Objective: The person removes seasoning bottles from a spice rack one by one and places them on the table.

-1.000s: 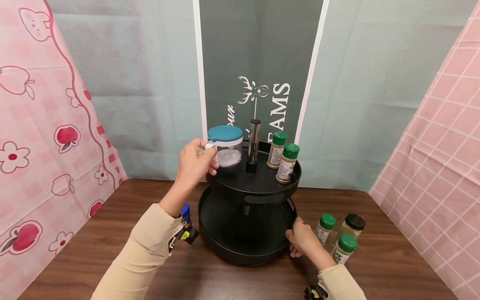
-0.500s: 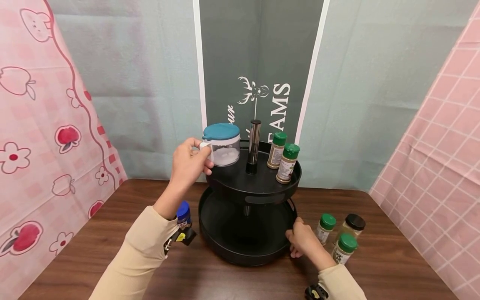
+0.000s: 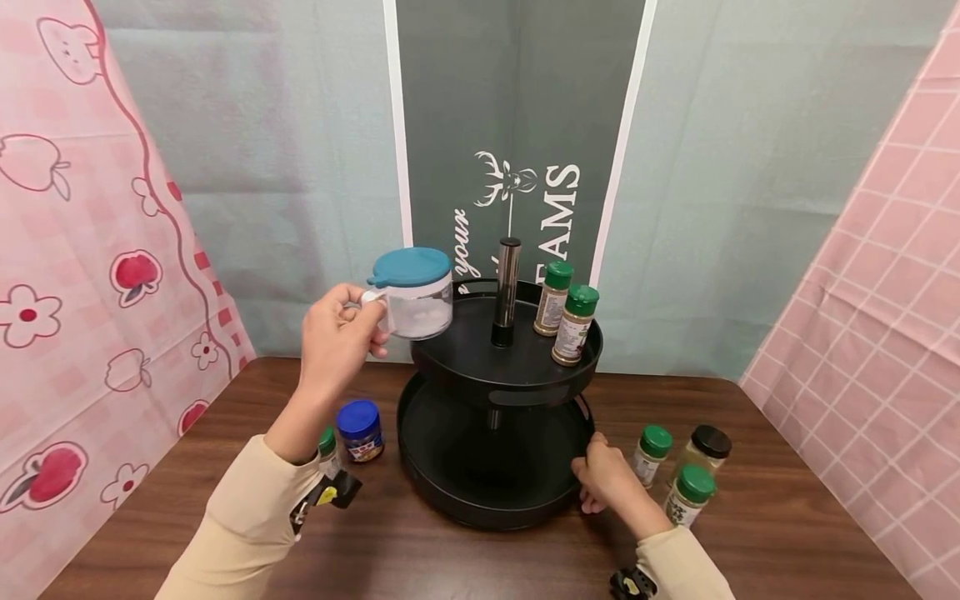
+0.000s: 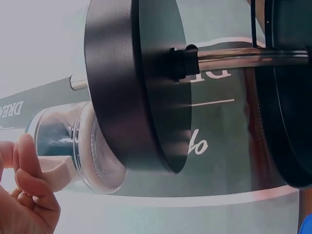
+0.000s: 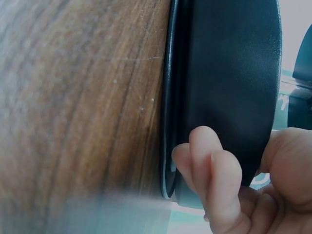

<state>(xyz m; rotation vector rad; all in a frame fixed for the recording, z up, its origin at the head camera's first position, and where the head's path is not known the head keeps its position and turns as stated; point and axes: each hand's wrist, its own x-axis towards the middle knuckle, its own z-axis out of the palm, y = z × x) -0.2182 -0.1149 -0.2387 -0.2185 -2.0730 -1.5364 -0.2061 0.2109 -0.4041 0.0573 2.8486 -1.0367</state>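
At the left rim of a black upper tray [image 3: 480, 360], a person's left hand [image 3: 335, 342] pinched the handle [image 3: 377, 298] of a blue-lidded clear jar [image 3: 417, 293] part-filled with something white. The right hand [image 3: 609, 477] gripped the lower tray [image 3: 480, 475] at its right edge, fingers curled. A gap separated that tray from a blue-capped jar [image 3: 361, 430]. Green-capped spice bottles [image 3: 573, 332] stood upright above, with a wood-grain table [image 3: 757, 533] beneath and a fabric backdrop [image 3: 277, 192] behind.

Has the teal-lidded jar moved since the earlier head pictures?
Yes. In the head view, the teal-lidded jar, gripped by the left hand, has shifted left, farther from the chrome post.
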